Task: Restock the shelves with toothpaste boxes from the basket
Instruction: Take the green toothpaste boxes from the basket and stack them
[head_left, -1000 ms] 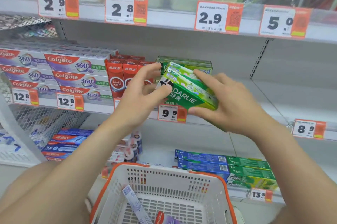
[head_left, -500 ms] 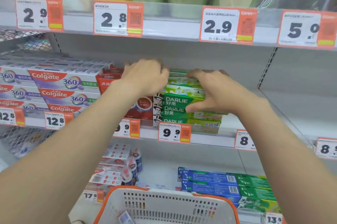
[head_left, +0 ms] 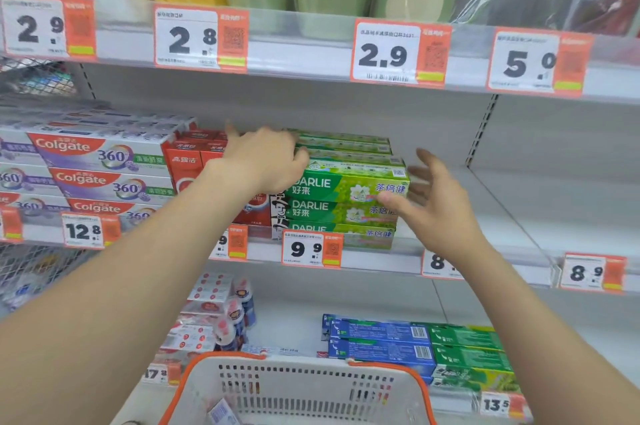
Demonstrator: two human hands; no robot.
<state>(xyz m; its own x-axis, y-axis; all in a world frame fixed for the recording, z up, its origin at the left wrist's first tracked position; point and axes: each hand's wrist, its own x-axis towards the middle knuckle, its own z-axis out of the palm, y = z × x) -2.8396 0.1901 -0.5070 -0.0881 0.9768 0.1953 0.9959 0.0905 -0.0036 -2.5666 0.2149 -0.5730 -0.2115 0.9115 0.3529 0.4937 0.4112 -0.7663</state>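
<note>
two hands line up the top darlie box so its stack sits straight: left hand presses one end, right hand spreads wide, thumb touching.

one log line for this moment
left hand: touches Darlie stack top | right hand: fingers spread, at stack's right end | basket: below, box inside

On my feed the left hand and the right hand were both bare. The left forearm and the right forearm were bare too, slim and smooth, right to the frame's lower edge.
</note>
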